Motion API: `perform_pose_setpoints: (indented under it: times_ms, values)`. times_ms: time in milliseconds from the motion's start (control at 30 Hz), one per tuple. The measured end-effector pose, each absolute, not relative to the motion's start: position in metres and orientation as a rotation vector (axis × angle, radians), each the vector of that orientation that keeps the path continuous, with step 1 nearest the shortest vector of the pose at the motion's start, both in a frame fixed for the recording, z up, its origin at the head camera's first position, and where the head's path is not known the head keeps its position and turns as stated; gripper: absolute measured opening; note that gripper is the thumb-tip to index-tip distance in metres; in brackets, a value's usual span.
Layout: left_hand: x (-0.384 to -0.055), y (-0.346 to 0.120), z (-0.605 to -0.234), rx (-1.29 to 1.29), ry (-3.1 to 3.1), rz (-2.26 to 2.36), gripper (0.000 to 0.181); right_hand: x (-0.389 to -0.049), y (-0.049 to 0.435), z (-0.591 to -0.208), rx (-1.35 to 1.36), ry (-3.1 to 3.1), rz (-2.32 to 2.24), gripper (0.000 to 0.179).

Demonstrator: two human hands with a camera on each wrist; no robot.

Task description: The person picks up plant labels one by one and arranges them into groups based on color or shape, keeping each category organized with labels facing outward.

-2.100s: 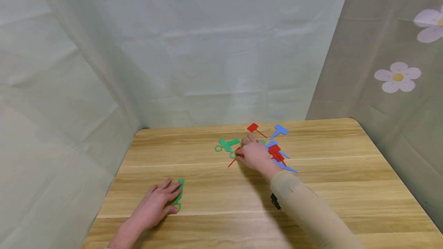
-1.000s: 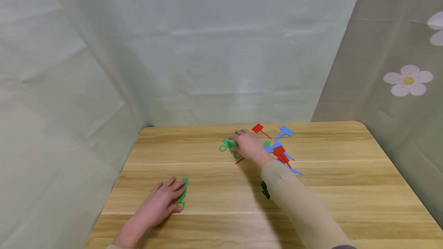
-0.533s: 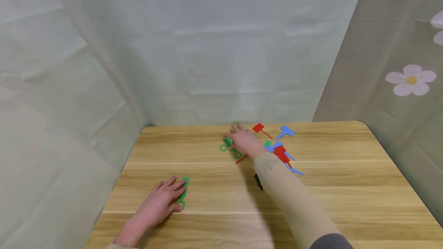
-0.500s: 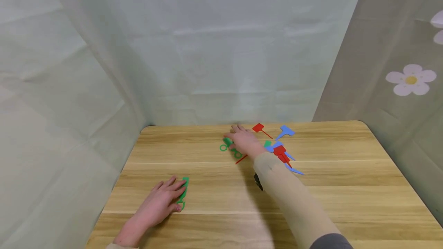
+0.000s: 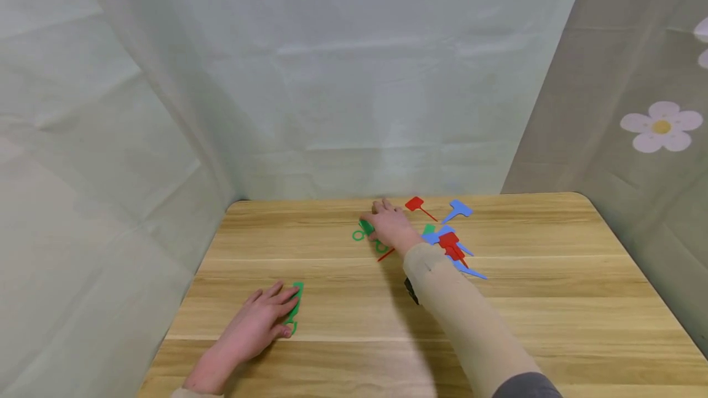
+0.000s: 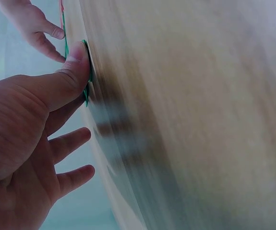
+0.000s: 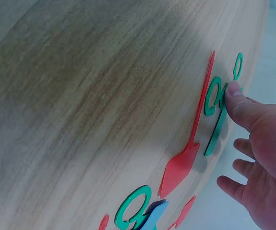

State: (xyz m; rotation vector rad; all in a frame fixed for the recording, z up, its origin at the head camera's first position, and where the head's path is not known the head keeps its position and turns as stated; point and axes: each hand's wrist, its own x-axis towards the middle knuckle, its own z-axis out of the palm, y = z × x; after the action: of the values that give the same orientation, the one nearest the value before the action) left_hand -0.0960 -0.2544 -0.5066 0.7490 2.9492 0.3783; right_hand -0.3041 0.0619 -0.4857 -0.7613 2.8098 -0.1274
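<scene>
On the left of the wooden table, my left hand (image 5: 257,322) rests on a flat green tag (image 5: 298,286) with an open ring at one end. Its fingers lie spread over the tag's long edge and its thumb is at the ring. Farther back, my right hand (image 5: 389,226) touches overlapping green ringed tags (image 5: 365,226), thumb tip on one (image 7: 217,134) and the other fingers stretched out. Just beside them lies a red T-shaped plant label (image 7: 181,165), mostly hidden under the hand in the head view.
Right of my right hand, red (image 5: 449,241), blue (image 5: 471,273) and green (image 5: 429,229) tags overlap in a pile. Behind it lie one red label (image 5: 415,203) and one blue label (image 5: 459,208). Pale cloth (image 5: 387,109) hangs along the table's back and sides.
My right hand has moved left and back from the red label onto the green ringed tags, then stays almost still. My left hand keeps its place; the head view has shifted slightly.
</scene>
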Motion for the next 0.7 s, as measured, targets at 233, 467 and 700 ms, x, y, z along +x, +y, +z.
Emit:
perform_pose_setpoints:
  times_ms: [233, 467, 700]
  values:
    - [-0.0953, -0.2533, -0.5059, 0.744, 2.951, 0.385, 0.071, -0.3041, 0.0606, -0.4871, -0.757, 2.837, -0.162, 0.061]
    - [-0.0947, -0.2530, -0.5067, 0.738, 2.947, 0.398, 0.071, -0.3042, 0.0593, -0.4882, -0.761, 2.853, -0.133, 0.063]
    - [-0.0952, -0.2531, -0.5064, 0.732, 2.951, 0.382, 0.072, -0.3055, 0.0589, -0.4889, -0.754, 2.844, -0.120, 0.064]
